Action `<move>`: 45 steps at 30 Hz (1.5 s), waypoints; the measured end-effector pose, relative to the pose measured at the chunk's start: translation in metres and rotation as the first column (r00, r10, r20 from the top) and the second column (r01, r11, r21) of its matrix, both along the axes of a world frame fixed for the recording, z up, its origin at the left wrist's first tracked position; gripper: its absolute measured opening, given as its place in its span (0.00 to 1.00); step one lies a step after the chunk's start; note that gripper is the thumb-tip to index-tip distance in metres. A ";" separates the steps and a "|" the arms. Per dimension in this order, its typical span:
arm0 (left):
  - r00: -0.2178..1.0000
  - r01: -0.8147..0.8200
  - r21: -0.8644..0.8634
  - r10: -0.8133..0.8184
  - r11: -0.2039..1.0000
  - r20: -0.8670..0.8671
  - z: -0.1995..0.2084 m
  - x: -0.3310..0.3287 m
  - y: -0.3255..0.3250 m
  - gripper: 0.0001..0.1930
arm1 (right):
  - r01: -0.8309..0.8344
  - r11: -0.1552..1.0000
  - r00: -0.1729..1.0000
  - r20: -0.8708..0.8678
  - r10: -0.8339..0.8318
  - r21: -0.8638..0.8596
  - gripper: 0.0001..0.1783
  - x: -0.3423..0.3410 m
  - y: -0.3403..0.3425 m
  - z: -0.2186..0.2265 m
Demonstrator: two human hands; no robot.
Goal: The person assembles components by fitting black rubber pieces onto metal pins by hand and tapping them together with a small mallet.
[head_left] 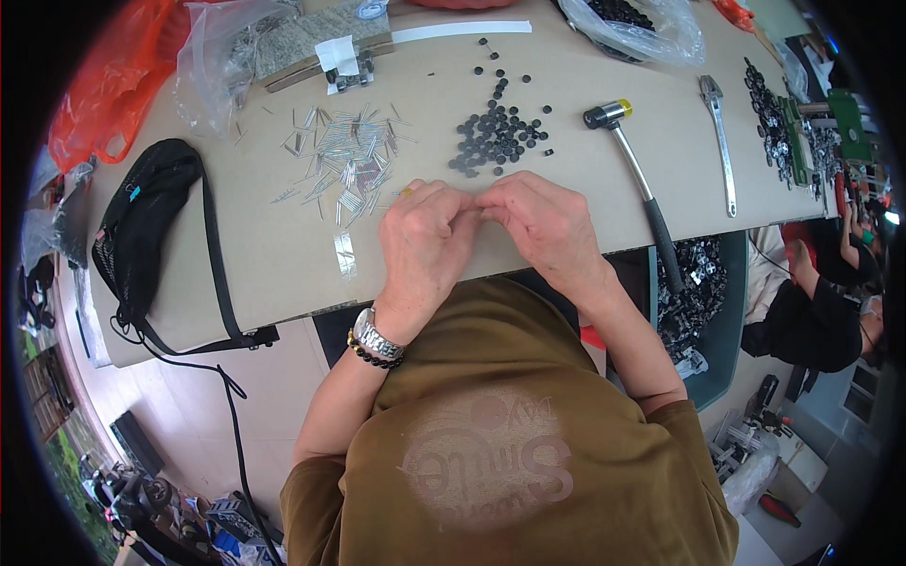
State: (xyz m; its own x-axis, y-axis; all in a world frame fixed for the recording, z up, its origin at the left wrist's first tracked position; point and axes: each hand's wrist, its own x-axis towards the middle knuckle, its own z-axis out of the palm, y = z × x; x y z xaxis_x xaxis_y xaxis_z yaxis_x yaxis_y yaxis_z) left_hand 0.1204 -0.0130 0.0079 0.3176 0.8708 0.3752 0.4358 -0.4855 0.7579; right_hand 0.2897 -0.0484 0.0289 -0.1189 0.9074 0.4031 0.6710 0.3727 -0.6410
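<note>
My left hand (pixel 429 226) and my right hand (pixel 540 222) meet above the near part of the table, fingertips pinched together. Whatever lies between the fingers is too small or too hidden to make out. Just beyond the left hand spreads a loose pile of thin silvery metal pins (pixel 354 156). Past the right hand lies a scatter of small round black caps (pixel 500 132), a few trailing away toward the far side. A short clear strip (pixel 344 256) rests on the table beside my left wrist.
A mallet (pixel 623 141) and an adjustable wrench (pixel 719 141) lie to the right. A black bag (pixel 151 217) with straps sits left, near a red plastic bag (pixel 118 85). At the table's right front stands a bin (pixel 727 349) of dark parts. Another person (pixel 812 302) is far right.
</note>
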 end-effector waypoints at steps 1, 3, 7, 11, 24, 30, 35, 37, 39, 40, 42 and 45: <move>1.000 0.003 -0.002 -0.003 1.000 -0.002 0.000 0.000 0.000 0.07 | -0.002 1.000 1.000 0.025 0.002 -0.015 0.06 0.000 0.000 0.000; 1.000 0.007 -0.005 -0.007 1.000 -0.003 0.001 0.000 0.000 0.07 | -0.003 1.000 0.999 0.051 0.004 -0.029 0.06 0.000 0.001 0.002; 1.000 0.000 -0.021 -0.001 1.000 -0.012 0.001 0.000 -0.001 0.06 | -0.008 0.997 1.000 0.019 0.009 -0.074 0.05 -0.001 0.001 0.004; 1.000 0.004 -0.037 -0.005 0.999 -0.004 0.001 0.000 -0.001 0.05 | -0.021 0.997 1.000 0.018 0.022 -0.068 0.06 0.000 -0.001 0.004; 1.000 0.008 -0.038 -0.009 0.999 -0.011 0.003 0.000 -0.001 0.04 | -0.033 0.998 0.998 0.053 0.036 -0.054 0.11 0.001 -0.001 0.007; 1.000 0.009 0.019 -0.008 1.000 -0.016 -0.002 -0.001 0.001 0.06 | -0.122 0.993 0.915 0.386 0.114 -0.003 0.09 -0.008 -0.004 0.026; 0.999 0.004 0.025 -0.003 1.000 -0.032 -0.003 -0.001 0.000 0.06 | -0.150 0.989 0.923 0.355 0.146 -0.018 0.08 -0.006 -0.001 0.025; 1.000 0.004 0.011 -0.004 1.000 -0.024 0.000 0.000 -0.001 0.06 | -0.129 0.990 0.942 0.305 0.138 -0.048 0.07 -0.002 -0.002 0.021; 1.000 0.005 -0.005 -0.006 1.000 -0.017 0.001 0.000 -0.001 0.06 | -0.110 0.991 0.959 0.253 0.127 -0.082 0.07 -0.002 -0.002 0.020; 1.000 0.010 -0.006 -0.010 1.000 -0.024 0.001 0.000 0.000 0.05 | -0.100 0.991 0.963 0.241 0.117 -0.084 0.06 -0.003 -0.002 0.019; 0.999 0.015 -0.007 -0.016 1.000 -0.030 -0.001 0.000 0.000 0.05 | -0.089 0.992 0.968 0.229 0.107 -0.086 0.05 -0.003 -0.002 0.019; 1.000 -0.003 0.007 0.003 1.000 -0.031 -0.003 0.000 0.000 0.04 | -0.097 0.987 0.984 0.133 0.114 -0.127 0.05 -0.002 0.001 0.020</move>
